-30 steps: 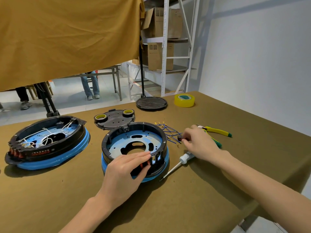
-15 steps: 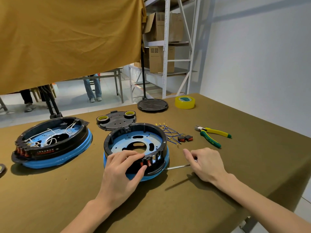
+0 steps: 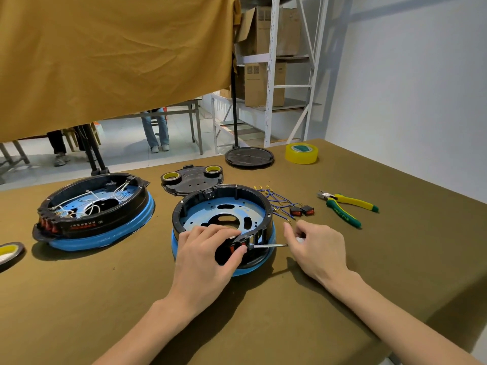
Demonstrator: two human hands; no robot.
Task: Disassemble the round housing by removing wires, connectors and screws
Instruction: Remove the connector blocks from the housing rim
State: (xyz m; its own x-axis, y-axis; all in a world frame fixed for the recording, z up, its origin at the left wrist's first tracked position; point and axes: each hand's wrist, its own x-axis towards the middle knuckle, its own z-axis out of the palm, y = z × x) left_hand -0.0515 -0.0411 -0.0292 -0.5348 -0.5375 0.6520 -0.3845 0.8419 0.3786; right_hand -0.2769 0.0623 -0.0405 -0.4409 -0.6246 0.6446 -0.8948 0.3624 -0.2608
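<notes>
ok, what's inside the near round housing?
Inside the near round housing: a bare blue plate with cutouts, no wires. The left hand covers the front wall; red switches peek out there.

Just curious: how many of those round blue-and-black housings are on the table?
2: one round housing in the middle under the left hand, another, with wires inside, at the table's left. None seems hidden.

The right hand (image 3: 317, 246) hides the screwdriver handle, and the left edge cuts off a tape roll (image 3: 8, 252).

Pliers (image 3: 347, 208) right of housing (image 3: 222, 219) (switches (image 3: 301, 211) between); tape (image 3: 301, 153) behind, apparently on table.
</notes>
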